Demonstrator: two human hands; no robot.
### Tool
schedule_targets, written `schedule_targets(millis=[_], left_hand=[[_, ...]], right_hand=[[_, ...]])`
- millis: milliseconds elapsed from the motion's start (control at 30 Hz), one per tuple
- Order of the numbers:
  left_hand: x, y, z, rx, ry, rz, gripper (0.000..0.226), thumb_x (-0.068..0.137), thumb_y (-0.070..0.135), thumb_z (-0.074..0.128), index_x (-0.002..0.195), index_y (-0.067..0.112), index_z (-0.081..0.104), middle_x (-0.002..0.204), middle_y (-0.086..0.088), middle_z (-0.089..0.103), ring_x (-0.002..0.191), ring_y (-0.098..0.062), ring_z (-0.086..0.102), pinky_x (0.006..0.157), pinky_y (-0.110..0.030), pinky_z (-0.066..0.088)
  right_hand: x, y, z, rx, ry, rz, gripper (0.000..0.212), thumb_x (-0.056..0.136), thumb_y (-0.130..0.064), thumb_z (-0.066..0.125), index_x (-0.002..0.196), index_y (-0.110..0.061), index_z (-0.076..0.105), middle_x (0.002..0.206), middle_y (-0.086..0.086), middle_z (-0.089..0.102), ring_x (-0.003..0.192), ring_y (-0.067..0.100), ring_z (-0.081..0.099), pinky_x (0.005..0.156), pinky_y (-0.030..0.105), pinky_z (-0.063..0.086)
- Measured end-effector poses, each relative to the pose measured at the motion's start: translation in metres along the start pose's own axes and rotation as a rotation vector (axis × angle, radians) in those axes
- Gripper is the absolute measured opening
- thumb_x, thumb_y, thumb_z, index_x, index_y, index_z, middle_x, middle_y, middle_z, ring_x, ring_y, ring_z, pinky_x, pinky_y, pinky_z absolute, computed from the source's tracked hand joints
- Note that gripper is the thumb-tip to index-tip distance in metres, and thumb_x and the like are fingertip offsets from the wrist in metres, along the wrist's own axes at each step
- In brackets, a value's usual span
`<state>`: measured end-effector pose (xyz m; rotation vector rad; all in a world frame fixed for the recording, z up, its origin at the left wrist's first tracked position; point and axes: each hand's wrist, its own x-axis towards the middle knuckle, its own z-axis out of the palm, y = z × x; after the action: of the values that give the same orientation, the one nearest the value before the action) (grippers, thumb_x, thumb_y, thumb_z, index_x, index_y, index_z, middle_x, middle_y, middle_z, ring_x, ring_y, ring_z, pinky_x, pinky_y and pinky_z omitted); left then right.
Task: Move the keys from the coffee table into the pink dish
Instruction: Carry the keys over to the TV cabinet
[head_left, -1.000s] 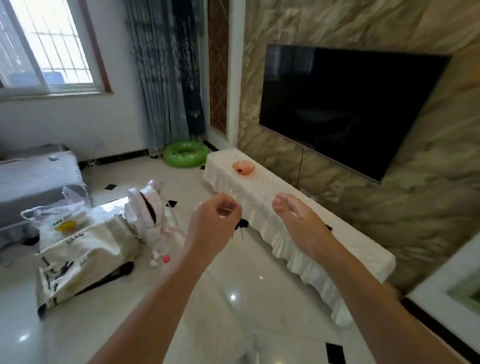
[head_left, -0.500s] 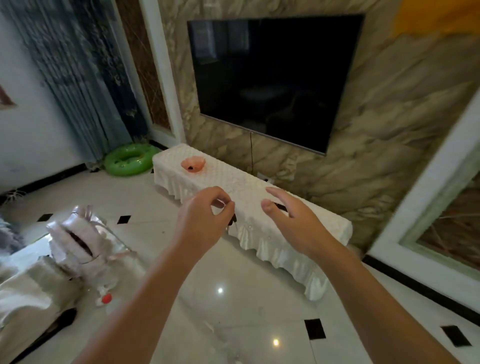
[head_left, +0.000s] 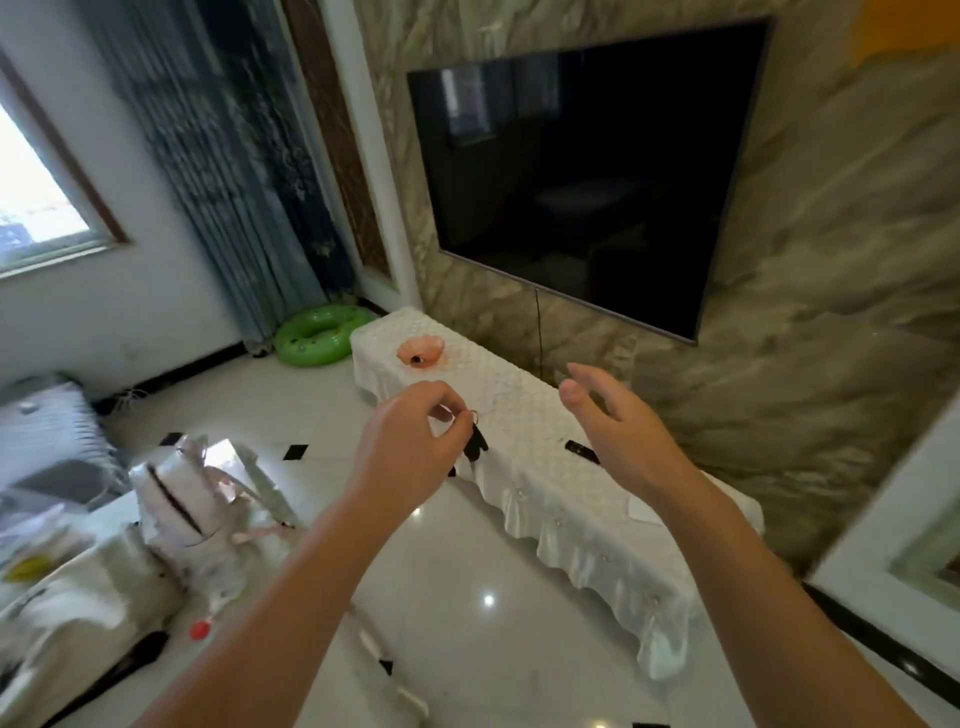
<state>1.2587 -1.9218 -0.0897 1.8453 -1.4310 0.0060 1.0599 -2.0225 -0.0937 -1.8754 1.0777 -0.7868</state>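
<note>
My left hand (head_left: 410, 447) pinches a key ring, and the dark keys (head_left: 475, 441) dangle below its fingers, over the near edge of the white-covered TV cabinet (head_left: 545, 467). The pink shell-shaped dish (head_left: 420, 351) sits on the cabinet's far left end, well beyond my left hand. My right hand (head_left: 618, 431) hovers open above the cabinet's middle, fingers spread, holding nothing.
A black remote (head_left: 582, 452) lies on the cabinet beside my right hand. A large TV (head_left: 582, 176) hangs on the marble wall. A green swim ring (head_left: 322, 335) lies on the floor by the curtains. Bags and sacks (head_left: 171, 499) clutter the left floor.
The view has swung and come nearer to the cabinet. My left hand still holds the keys, now over the cabinet edge. My right hand has lifted and opened wider.
</note>
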Motion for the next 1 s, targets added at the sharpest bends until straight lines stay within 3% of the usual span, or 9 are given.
schedule_targets(millis=[233,333,433,633,733,800,1000], left_hand=[[0.046,-0.063,-0.001,0.026,0.103,-0.109,0.002,0.081,0.032,0.068,0.080,0.030,0.068,0.077,0.019,0.068,0.077,0.003,0.063,0.070,-0.024,0.049],[0.070,-0.099,0.004,0.046,0.113,-0.145,0.005,0.081,0.033,0.067,0.082,0.028,0.068,0.081,0.017,0.068,0.079,0.000,0.063,0.075,-0.031,0.053],[0.105,-0.130,0.007,0.042,0.140,-0.153,0.006,0.082,0.030,0.067,0.084,0.024,0.068,0.085,0.012,0.068,0.081,-0.008,0.064,0.076,-0.040,0.054],[0.176,-0.169,0.001,0.077,0.181,-0.110,0.005,0.084,0.027,0.067,0.084,0.022,0.068,0.086,0.011,0.067,0.079,-0.009,0.062,0.072,-0.038,0.054],[0.201,-0.192,-0.009,0.121,0.198,-0.108,0.006,0.084,0.027,0.066,0.083,0.022,0.068,0.084,0.012,0.065,0.077,-0.011,0.062,0.069,-0.038,0.053],[0.214,-0.210,-0.015,0.166,0.206,-0.113,0.007,0.085,0.027,0.066,0.084,0.020,0.068,0.084,0.011,0.065,0.076,-0.012,0.061,0.067,-0.037,0.053],[0.264,-0.263,-0.018,0.238,0.256,-0.188,0.006,0.083,0.023,0.069,0.082,0.017,0.069,0.083,0.007,0.067,0.075,-0.014,0.063,0.066,-0.035,0.051]], right_hand=[[0.079,-0.003,0.058,-0.016,-0.143,0.008,0.076,0.076,-0.076,0.028,0.142,-0.040,0.036,0.153,-0.008,0.034,0.135,0.019,0.035,0.105,0.042,0.031],[0.117,-0.008,0.085,-0.050,-0.202,-0.007,0.077,0.075,-0.077,0.028,0.142,-0.040,0.036,0.153,-0.008,0.034,0.135,0.019,0.035,0.107,0.043,0.031],[0.159,-0.019,0.109,-0.103,-0.250,-0.027,0.074,0.079,-0.074,0.029,0.144,-0.039,0.035,0.153,-0.008,0.033,0.136,0.018,0.035,0.108,0.043,0.031],[0.241,-0.044,0.140,-0.183,-0.256,-0.172,0.057,0.092,-0.061,0.037,0.143,-0.034,0.039,0.147,-0.008,0.042,0.130,0.013,0.040,0.108,0.041,0.032],[0.276,-0.050,0.159,-0.132,-0.292,-0.244,0.045,0.093,-0.059,0.038,0.136,-0.046,0.041,0.137,-0.023,0.040,0.121,-0.001,0.036,0.098,0.022,0.029],[0.299,-0.050,0.177,-0.104,-0.326,-0.252,0.047,0.092,-0.061,0.038,0.137,-0.047,0.040,0.128,-0.028,0.036,0.118,-0.005,0.033,0.093,0.018,0.024],[0.381,-0.039,0.241,-0.051,-0.431,-0.231,0.062,0.087,-0.069,0.037,0.142,-0.041,0.041,0.149,-0.014,0.038,0.133,0.008,0.034,0.098,0.026,0.024]])
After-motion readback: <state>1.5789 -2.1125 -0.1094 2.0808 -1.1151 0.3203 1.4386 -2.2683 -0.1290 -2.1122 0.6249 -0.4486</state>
